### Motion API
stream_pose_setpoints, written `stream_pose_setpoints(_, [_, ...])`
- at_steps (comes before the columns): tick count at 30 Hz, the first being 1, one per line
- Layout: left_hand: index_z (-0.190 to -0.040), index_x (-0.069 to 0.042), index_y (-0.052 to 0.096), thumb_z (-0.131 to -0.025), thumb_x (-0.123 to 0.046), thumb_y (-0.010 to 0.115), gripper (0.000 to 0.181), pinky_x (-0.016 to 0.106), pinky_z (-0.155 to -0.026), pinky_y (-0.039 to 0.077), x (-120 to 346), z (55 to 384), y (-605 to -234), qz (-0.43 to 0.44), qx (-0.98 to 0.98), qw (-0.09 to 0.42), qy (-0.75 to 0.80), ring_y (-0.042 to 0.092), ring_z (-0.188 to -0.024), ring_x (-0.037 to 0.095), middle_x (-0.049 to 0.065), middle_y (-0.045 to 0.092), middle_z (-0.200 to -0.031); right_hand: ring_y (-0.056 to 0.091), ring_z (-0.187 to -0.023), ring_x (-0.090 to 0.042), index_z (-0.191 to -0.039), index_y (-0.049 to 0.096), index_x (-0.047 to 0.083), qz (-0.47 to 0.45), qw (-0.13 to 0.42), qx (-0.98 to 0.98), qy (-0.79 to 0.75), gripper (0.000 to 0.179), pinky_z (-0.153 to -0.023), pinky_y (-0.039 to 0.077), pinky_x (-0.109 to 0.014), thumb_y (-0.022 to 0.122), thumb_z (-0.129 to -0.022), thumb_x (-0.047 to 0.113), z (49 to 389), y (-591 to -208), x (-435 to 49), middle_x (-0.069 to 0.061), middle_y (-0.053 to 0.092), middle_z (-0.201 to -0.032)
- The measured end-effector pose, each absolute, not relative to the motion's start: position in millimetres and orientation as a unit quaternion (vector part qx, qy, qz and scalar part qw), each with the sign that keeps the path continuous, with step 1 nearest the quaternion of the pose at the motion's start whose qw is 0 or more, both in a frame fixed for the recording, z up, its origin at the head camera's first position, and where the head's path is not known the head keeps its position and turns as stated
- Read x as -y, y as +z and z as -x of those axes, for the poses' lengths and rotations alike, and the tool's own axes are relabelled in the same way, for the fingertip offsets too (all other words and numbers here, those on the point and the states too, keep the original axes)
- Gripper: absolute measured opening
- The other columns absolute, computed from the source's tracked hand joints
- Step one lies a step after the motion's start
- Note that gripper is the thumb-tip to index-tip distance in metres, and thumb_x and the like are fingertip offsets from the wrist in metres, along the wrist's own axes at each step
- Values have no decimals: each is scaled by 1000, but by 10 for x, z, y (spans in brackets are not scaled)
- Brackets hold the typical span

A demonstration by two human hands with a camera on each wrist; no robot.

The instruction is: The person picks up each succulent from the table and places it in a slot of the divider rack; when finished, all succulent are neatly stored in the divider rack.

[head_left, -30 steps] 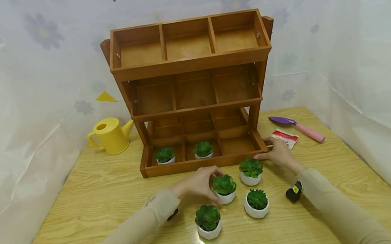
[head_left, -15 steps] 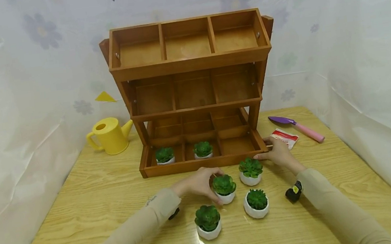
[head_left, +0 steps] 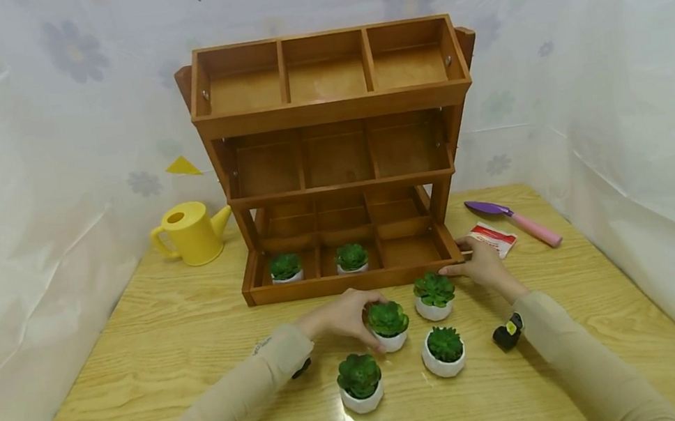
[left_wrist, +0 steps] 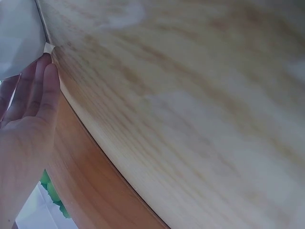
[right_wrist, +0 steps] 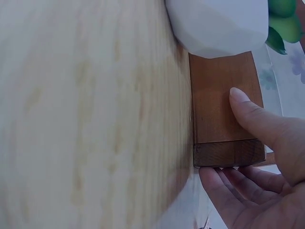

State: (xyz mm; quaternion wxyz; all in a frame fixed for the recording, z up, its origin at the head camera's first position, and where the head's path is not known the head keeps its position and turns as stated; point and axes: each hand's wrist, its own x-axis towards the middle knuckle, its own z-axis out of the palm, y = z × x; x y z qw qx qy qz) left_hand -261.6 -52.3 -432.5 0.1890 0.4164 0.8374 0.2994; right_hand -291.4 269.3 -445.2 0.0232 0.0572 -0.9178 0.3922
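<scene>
My left hand point(head_left: 345, 316) holds a potted succulent point(head_left: 389, 323) standing on the table, thumb and fingers curved around its white pot. In the left wrist view that pot point(left_wrist: 19, 36) meets the fingertips. My right hand point(head_left: 485, 267) grips the front right corner of a brown wooden tiered shelf point(head_left: 331, 111). In the right wrist view the thumb lies on the shelf's front board point(right_wrist: 221, 100) and the fingers touch its end. Two potted succulents, one left point(head_left: 285, 267) and one middle point(head_left: 352, 258), sit in the bottom tier's front compartments.
Three more potted succulents, at back point(head_left: 434, 295), right point(head_left: 444, 351) and front point(head_left: 360, 383), stand near the left hand. A yellow watering can point(head_left: 192, 235) is left of the shelf. A trowel point(head_left: 512, 220) and a red-and-white packet point(head_left: 493, 239) lie right.
</scene>
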Motion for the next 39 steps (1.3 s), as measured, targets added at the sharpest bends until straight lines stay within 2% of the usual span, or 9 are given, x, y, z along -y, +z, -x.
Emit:
stream_pose_setpoints(30, [-124,-16,57,-67,-34,88,68,18,-85,48,533,2618,-4358,-405,-840,195,305,59,-95,0,-8,65,-112,59,-110,-45,-133,47,-8,-62,28,914,401,76,-86,53,-49,82,-77,30,2910,-4448,-2707,-31,55,-126])
stream_pose_setpoints(39, [-128,-8,56,-70,-32,85,69,19,-81,50,542,2643,-4342,-412,-839,147,323,60,-93,5,1,64,-116,59,-109,-45,-133,47,-9,-58,24,914,400,78,-86,53,-49,82,-76,31,2908,-4445,-2692,-31,55,-126])
